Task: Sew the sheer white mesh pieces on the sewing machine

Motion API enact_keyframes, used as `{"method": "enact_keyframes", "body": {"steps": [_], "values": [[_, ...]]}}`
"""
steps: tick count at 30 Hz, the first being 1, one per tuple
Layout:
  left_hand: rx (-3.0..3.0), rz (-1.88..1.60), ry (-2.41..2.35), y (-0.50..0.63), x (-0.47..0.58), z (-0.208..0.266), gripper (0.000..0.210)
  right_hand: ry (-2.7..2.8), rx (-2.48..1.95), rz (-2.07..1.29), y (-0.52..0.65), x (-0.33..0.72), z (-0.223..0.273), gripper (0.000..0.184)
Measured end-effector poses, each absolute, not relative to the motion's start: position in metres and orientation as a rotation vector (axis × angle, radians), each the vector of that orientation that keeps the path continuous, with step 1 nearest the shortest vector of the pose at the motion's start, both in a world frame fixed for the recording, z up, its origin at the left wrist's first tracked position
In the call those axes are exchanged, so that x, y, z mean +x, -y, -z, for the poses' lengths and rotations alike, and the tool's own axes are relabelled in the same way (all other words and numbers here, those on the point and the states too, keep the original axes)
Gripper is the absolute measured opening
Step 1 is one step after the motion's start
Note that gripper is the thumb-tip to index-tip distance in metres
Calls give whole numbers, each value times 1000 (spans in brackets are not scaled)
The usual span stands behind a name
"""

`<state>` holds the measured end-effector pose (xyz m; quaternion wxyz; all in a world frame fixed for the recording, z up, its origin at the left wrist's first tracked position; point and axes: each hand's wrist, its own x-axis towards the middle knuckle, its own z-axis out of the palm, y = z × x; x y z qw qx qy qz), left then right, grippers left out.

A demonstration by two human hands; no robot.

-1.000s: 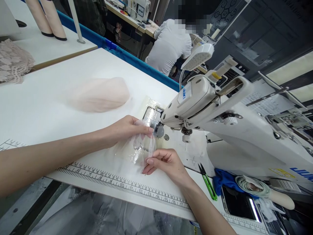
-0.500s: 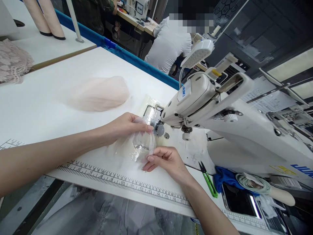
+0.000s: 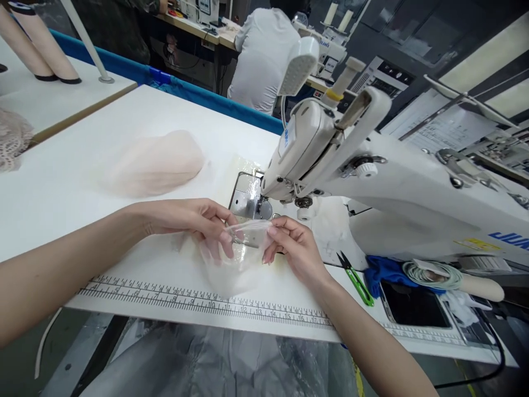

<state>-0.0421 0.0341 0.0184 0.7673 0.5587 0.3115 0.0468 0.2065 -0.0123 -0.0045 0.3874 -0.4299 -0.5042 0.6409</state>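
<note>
A piece of thin sheer fabric (image 3: 231, 275), pale and see-through, stretches between my two hands just above the table. My left hand (image 3: 206, 223) pinches its left part between thumb and fingers. On the other side, my right hand (image 3: 291, 240) grips the gathered edge between thumb and forefinger. Right behind the fabric is the sewing machine (image 3: 330, 143), with its metal needle plate (image 3: 243, 198) and presser foot (image 3: 260, 207) a short way beyond my fingers. The fabric appears apart from the needle area.
A pile of pale pink sheer fabric (image 3: 161, 162) lies at the left of the white table (image 3: 53, 215). Green-handled thread snips (image 3: 357, 281), a blue cloth (image 3: 382, 273) and a phone (image 3: 415, 303) are at the right. A printed ruler (image 3: 198, 303) runs along the front edge. A person (image 3: 262, 60) sits beyond.
My right hand has moved up and the left hand slightly left and down, turning the held edge from upright to level. The fabric now hangs toward me. The camera view has shifted.
</note>
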Motion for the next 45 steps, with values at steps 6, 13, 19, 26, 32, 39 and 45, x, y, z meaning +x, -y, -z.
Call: {"method": "enact_keyframes", "body": {"steps": [6,13,19,26,32,39,45], "values": [[1247,-251,-712,-21,-24,-14,21,1485,-1092,-1617,17,203,2,24],[1259,-245,-768,-19,-19,-13,13,1433,-1038,-1623,15,205,3,25],[1278,-159,-777,-22,-21,-16,17,1446,-1023,-1602,15,205,3,23],[1316,-127,-771,-22,-23,-11,27,1447,-1079,-1549,13,206,5,23],[1358,-94,-741,-21,-22,-11,27,1437,-1057,-1529,12,206,7,20],[1399,-59,-752,-18,-22,-11,14,1447,-1050,-1514,11,206,5,20],[1417,-41,-753,-17,-23,-10,10,1468,-1035,-1523,11,207,8,22]]}}
